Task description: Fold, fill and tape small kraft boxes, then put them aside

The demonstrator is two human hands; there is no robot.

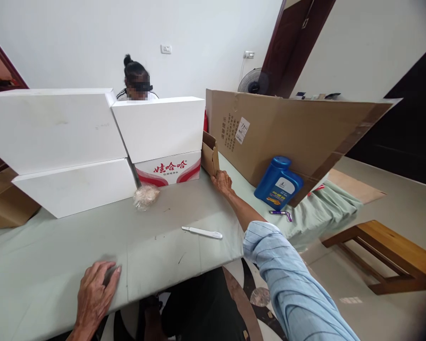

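My right hand reaches across the table with its fingers closed on the lower end of a small brown cardboard piece. That piece stands between the white boxes and a large carton. My left hand rests on the pale green tablecloth near the front edge, thumb apart from the fingers, holding nothing. Between the hands lies a scalpel-like knife with a white handle. Beyond it sits a crumpled clear plastic bag, beside a white and red box with Chinese lettering.
White boxes are stacked at the left. The large brown carton stands at the right, with a blue bottle and a purple razor-like item before it. A person is behind the boxes. A wooden stool stands right.
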